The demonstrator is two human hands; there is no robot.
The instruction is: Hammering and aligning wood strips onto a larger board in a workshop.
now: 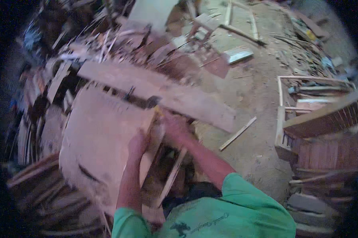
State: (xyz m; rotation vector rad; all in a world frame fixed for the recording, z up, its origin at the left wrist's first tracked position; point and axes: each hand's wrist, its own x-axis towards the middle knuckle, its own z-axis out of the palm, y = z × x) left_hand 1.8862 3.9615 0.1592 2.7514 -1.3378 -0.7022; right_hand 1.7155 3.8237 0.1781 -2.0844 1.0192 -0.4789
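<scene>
A large pale wooden panel [103,123] lies flat in front of me on the left. A narrower wooden board [152,152] runs along its right edge, set at an angle to it. My left hand [138,142] is closed over that board's upper edge, its fingers blurred. My right hand [175,126] is closed just beyond it, round a tool that looks like a hammer [153,101], with a dark head and a bit of yellow below. Motion blur hides the handle and the exact grip.
A long plank [159,93] lies crosswise beyond the panel. A thin strip of wood [237,133] is on the floor to the right. Wooden frames and a slatted piece [322,119] stand at the far right. Scraps of wood [119,43] are heaped at the back left.
</scene>
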